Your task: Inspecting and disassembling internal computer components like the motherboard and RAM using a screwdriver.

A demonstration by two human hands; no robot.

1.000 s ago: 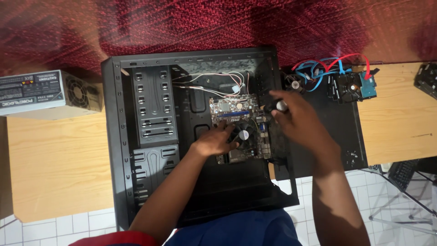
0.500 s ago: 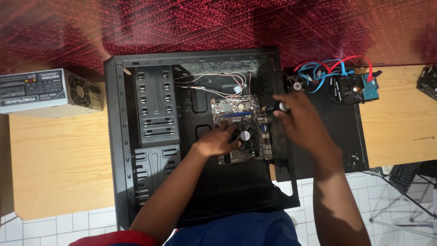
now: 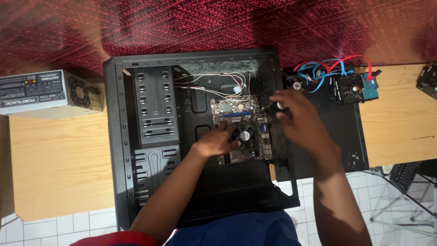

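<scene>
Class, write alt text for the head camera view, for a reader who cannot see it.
A person's left hand rests on a motherboard inside an open black computer case on a wooden table, while the right hand grips a small tool. A grey power supply sits left.

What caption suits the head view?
Left hand steadies the motherboard in an open black computer case; right hand grips a small tool at its edge.

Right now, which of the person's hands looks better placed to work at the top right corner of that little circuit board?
Probably the right hand: it hovers at the motherboard corner by the case edge, fingers pinching a small tool. The left hand rests lower, beside the cooler fan.
</scene>
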